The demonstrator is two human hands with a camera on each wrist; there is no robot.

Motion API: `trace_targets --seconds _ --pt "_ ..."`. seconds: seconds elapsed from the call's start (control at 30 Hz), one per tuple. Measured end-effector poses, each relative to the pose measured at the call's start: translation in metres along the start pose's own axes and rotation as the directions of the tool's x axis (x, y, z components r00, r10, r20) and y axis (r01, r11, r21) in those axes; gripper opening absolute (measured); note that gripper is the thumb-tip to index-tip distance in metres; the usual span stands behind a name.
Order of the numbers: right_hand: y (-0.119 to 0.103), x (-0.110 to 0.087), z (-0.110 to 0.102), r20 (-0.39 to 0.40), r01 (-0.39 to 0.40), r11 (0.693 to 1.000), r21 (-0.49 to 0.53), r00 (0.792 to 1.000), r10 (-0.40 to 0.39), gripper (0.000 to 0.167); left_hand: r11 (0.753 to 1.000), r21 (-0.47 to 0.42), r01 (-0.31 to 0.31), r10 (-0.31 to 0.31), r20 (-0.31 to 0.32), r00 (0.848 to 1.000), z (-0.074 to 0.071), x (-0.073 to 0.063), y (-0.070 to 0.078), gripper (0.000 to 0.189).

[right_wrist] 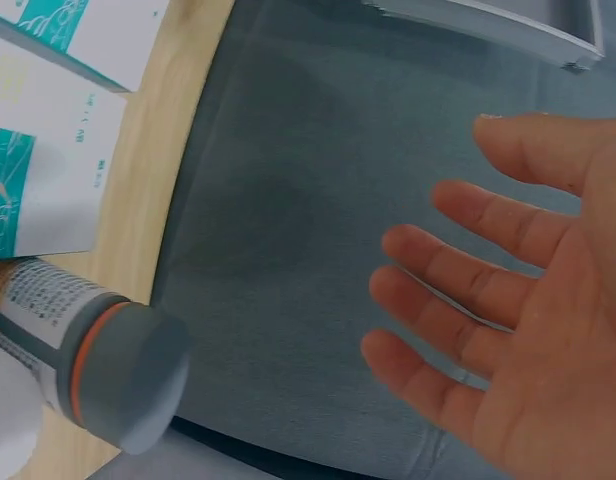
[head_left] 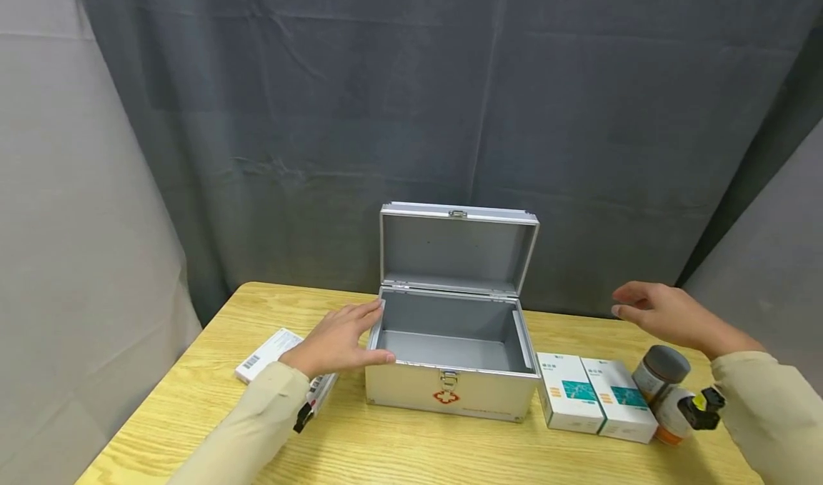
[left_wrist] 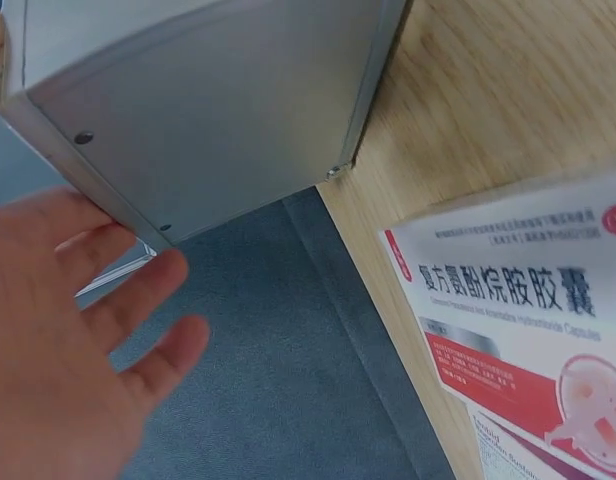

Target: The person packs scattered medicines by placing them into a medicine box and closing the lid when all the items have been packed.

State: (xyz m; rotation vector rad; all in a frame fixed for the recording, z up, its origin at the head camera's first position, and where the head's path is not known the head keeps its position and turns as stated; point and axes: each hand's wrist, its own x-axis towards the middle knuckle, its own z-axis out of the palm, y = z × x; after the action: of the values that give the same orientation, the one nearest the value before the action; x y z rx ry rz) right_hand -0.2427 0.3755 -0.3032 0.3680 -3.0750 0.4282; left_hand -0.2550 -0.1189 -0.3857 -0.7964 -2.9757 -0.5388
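A silver first aid case (head_left: 408, 392) with a red cross emblem stands on the table, its lid (head_left: 459, 253) raised and its grey interior showing nothing inside. My left hand (head_left: 341, 338) rests at the case's left rim, fingers extended; the left wrist view shows its fingertips by the edge of the side wall (left_wrist: 218, 130). Raised over the table's right back, my right hand (head_left: 669, 317) holds nothing, its fingers loosely bent. Below it stand a grey-capped jar (head_left: 666, 363) and a white bottle (head_left: 675, 413) with a black and yellow top.
Two white boxes with teal panels, one (head_left: 569, 392) beside the other (head_left: 620, 399), lie right of the case. Left of it are a white medicine box (head_left: 266, 353) and further packages (head_left: 323, 391), partly hidden by my left arm. A grey curtain (head_left: 308, 149) hangs behind the table.
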Motion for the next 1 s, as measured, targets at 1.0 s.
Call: trace_targets --seconds 1.0 --pt "-0.026 0.042 0.037 0.204 -0.073 0.997 -0.010 0.976 0.074 0.046 0.999 0.026 0.034 -0.034 0.000 0.999 0.001 0.001 0.004 0.096"
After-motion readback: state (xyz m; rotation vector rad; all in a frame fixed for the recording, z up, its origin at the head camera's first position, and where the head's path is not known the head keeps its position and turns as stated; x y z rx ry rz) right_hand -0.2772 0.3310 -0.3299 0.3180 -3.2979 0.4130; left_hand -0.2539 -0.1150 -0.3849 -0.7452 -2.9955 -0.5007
